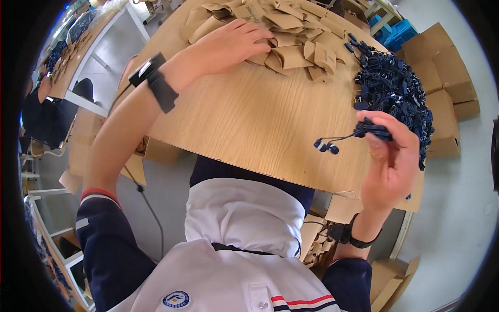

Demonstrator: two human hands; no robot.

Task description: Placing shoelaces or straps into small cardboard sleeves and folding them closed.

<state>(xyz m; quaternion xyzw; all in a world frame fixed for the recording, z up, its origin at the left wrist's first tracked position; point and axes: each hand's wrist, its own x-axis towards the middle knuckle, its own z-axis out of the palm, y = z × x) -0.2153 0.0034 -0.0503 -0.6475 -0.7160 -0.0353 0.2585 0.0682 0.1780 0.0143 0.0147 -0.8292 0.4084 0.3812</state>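
My right hand is closed on a coiled bundle of dark earphones, held up over the right side of the table. Two earbuds dangle from the bundle to the left on short wires. At the far side, my left hand lies with fingers stretched out at the near left edge of a pile of brown cardboard pillow boxes. Its fingertips touch the boxes, and nothing shows gripped in them. Beyond my right hand, a large heap of dark coiled earphones covers the table's right edge.
The wooden table has a curved-looking near edge in front of my body. Large open cartons stand on the floor at the right. Below the table, another box holds brown pillow boxes. A cable hangs at the left.
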